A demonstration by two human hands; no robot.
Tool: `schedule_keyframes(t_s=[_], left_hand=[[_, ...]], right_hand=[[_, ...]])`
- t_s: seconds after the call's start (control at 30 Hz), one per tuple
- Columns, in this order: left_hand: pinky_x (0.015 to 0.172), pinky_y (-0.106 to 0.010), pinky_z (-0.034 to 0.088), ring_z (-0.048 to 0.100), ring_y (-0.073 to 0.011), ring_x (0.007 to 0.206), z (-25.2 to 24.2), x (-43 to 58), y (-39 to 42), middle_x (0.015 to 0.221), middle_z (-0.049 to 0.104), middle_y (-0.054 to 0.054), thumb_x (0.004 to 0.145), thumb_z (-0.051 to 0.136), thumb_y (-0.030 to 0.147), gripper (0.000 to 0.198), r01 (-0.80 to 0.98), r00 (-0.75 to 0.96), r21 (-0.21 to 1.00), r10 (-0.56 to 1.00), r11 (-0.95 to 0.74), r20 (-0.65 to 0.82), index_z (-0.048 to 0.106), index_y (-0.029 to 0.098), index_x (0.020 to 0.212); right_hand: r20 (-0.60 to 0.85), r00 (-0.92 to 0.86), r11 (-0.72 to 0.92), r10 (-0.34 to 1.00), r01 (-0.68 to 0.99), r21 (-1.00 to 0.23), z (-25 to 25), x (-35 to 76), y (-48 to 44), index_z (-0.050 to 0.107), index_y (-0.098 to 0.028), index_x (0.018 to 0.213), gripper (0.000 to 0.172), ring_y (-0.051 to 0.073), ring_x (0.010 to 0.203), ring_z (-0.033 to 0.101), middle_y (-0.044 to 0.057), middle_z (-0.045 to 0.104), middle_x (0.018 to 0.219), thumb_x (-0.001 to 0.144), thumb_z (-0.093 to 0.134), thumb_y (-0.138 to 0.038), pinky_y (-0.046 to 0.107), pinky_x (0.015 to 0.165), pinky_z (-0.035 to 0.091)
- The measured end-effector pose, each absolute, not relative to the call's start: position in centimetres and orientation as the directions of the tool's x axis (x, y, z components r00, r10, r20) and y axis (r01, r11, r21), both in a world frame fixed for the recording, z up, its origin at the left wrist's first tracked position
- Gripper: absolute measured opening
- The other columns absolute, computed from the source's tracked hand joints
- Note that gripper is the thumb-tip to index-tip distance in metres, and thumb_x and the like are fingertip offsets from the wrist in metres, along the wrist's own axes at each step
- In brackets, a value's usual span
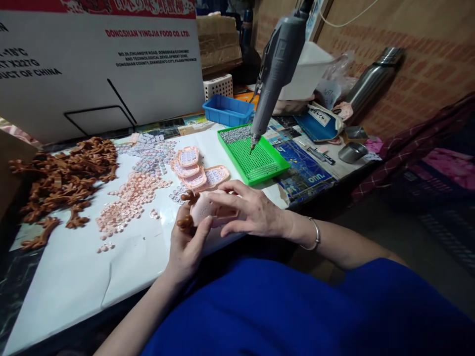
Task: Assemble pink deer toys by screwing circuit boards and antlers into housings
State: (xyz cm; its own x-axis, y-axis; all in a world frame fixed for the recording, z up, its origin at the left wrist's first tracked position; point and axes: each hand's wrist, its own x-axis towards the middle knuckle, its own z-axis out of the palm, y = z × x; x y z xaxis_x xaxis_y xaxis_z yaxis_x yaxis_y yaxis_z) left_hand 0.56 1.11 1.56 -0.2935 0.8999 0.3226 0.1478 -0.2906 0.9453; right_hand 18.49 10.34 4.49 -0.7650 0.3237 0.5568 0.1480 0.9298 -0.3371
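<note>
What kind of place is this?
Probably a small toy-assembly workbench: a hanging electric screwdriver over a green screw tray, piles of brown plastic parts, and a pink casing held by the left hand and right hand.

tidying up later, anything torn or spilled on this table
The white sheet looks torn near its front edge, left of the held pink casing; a few pink button pieces lie apart from the main pile.

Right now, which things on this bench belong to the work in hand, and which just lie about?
In use: pink shell in left hand and right hand, brown antlers, pink faceplates, green screw tray, hanging screwdriver.
Lying about: steel flask, blue basket, metal cup.
</note>
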Motion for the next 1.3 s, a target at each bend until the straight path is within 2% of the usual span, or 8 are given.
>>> schedule_keyframes(t_s=[0.07,0.13,0.33,0.5,0.63,0.9,1.1,1.3], left_hand=[[0.078,-0.033,0.059,0.071,-0.0221,0.086,1.7,0.3,0.9,0.097,0.074,-0.007,0.086,0.070,0.049,0.037,0.195,-0.256,0.934,0.903,-0.300,0.344,0.066,0.019,0.108],[0.084,-0.034,0.059,0.072,-0.0237,0.094,1.8,0.2,0.7,0.101,0.075,-0.008,0.082,0.074,0.050,0.039,0.229,-0.222,0.926,0.910,-0.299,0.349,0.068,0.020,0.106],[0.074,-0.028,0.061,0.073,-0.0190,0.079,1.4,0.8,0.6,0.088,0.077,-0.004,0.067,0.087,0.052,0.045,0.016,-0.390,0.983,0.904,-0.185,0.177,0.073,0.020,0.095],[0.073,-0.029,0.062,0.073,-0.0205,0.077,1.6,1.2,0.5,0.089,0.079,-0.006,0.061,0.090,0.053,0.049,-0.108,-0.354,0.993,0.935,-0.044,0.003,0.076,0.017,0.092],[0.076,-0.029,0.061,0.073,-0.0205,0.081,1.8,1.5,0.4,0.096,0.079,-0.007,0.062,0.089,0.054,0.051,-0.124,-0.372,0.992,0.927,-0.001,-0.045,0.075,0.018,0.096],[0.070,-0.024,0.057,0.070,-0.0160,0.076,1.9,1.5,0.4,0.085,0.075,-0.003,0.065,0.088,0.054,0.043,-0.083,-0.350,0.994,0.936,-0.075,0.042,0.072,0.020,0.086],[0.069,-0.025,0.056,0.069,-0.0159,0.075,1.8,1.5,0.6,0.082,0.074,-0.002,0.064,0.088,0.054,0.042,-0.043,-0.354,0.993,0.931,-0.108,0.086,0.072,0.022,0.085],[0.072,-0.023,0.055,0.067,-0.0138,0.077,1.3,1.3,0.8,0.085,0.074,0.001,0.060,0.091,0.049,0.037,-0.006,-0.382,0.986,0.911,-0.167,0.153,0.072,0.024,0.078]], right_hand=[[0.542,-0.744,0.865,0.391,0.095,-0.493,5.1,18.5,10.7,0.055,-0.011,0.139,0.061,0.019,0.112,0.064,0.014,0.065,0.119,0.099,0.048,-0.057,0.033,0.098,0.055],[0.512,-0.746,0.809,0.426,0.061,-0.584,5.7,18.4,11.0,0.062,-0.010,0.129,0.050,0.017,0.105,0.066,0.012,0.070,0.113,0.103,0.046,-0.049,0.031,0.096,0.054],[0.480,-0.751,0.722,0.453,-0.007,-0.692,6.0,17.7,11.5,0.069,-0.013,0.091,0.024,0.013,0.085,0.065,0.005,0.074,0.091,0.099,0.060,-0.033,0.027,0.084,0.051],[0.473,-0.713,0.711,0.517,0.050,-0.701,5.7,17.5,11.6,0.068,-0.012,0.079,0.030,0.012,0.073,0.061,0.004,0.069,0.077,0.098,0.061,-0.034,0.025,0.072,0.046],[0.432,-0.768,0.707,0.473,0.038,-0.706,5.8,17.8,12.1,0.072,-0.010,0.090,0.025,0.012,0.080,0.064,0.006,0.073,0.087,0.098,0.060,-0.031,0.024,0.076,0.047],[0.474,-0.749,0.743,0.462,0.035,-0.668,5.4,17.9,11.4,0.073,-0.009,0.093,0.023,0.013,0.081,0.064,0.007,0.072,0.088,0.097,0.061,-0.027,0.025,0.079,0.048],[0.348,-0.764,0.594,0.544,0.058,-0.802,6.0,18.0,11.1,0.074,-0.012,0.089,0.015,0.010,0.076,0.062,0.002,0.071,0.084,0.091,0.070,-0.026,0.022,0.074,0.046],[0.466,-0.735,0.694,0.493,0.009,-0.720,6.4,18.3,10.6,0.073,-0.010,0.085,0.017,0.010,0.073,0.060,0.001,0.067,0.079,0.092,0.069,-0.025,0.022,0.072,0.046]])
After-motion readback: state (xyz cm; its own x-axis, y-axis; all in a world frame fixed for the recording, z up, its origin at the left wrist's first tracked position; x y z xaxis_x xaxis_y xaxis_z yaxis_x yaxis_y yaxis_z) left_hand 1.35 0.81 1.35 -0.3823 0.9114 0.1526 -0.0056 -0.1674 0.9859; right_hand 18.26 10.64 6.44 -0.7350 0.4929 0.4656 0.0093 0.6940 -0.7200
